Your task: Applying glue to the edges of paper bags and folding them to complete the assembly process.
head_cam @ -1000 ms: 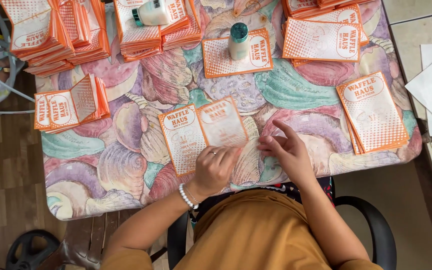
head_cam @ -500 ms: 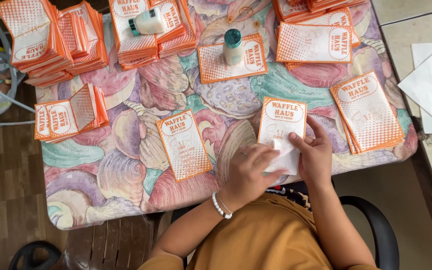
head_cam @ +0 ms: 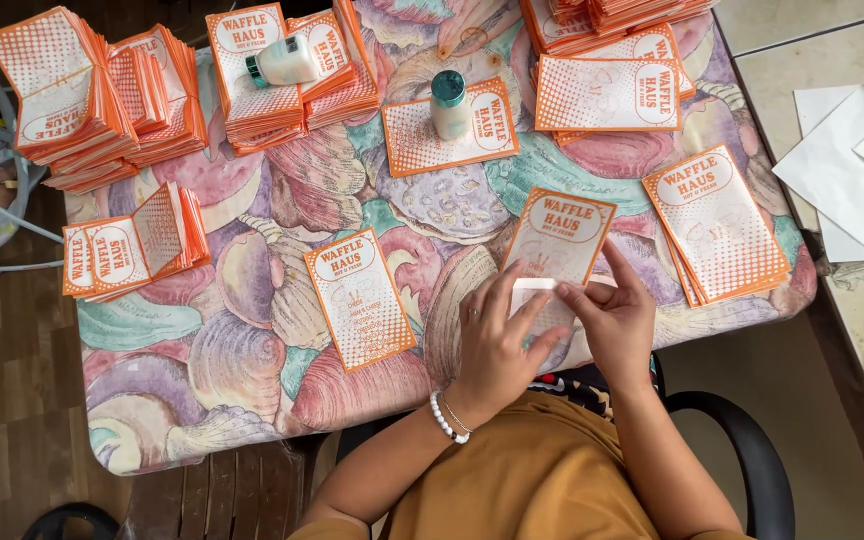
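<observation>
Both hands work one orange-and-white bag (head_cam: 559, 243) near the table's (head_cam: 252, 420) front edge, right of centre. Left hand (head_cam: 497, 340) lies flat, fingers spread and pressing on the bag's lower end, probably to hold it still against the slippery shell-print cloth. Right hand (head_cam: 617, 320) pinches the same lower end between thumb and fingertips, where a white flap looks folded up; I judge the pinch is there to set a crease, but the fold itself is partly hidden by fingers. Bag is a flat paper rectangle, slightly tilted, orange dotted border, round orange label at its far end, pale middle. Second loose bag (head_cam: 360, 298) lies flat just left of the left hand, apart from it, likely within reach on purpose. Small stack (head_cam: 717, 222) sits at the right edge, near the right hand. Fanned stack (head_cam: 132, 245) at the left edge. Tall stacks (head_cam: 62, 95) fill the far left corner and far edge. Upright teal-capped bottle (head_cam: 449, 103) stands on a single bag mid-far; another bottle (head_cam: 285, 62) lies on its side atop a far stack, seemingly as weights. White sheets (head_cam: 852, 170) on the floor beyond the right edge. Bead bracelet (head_cam: 444, 418) on the left wrist.
</observation>
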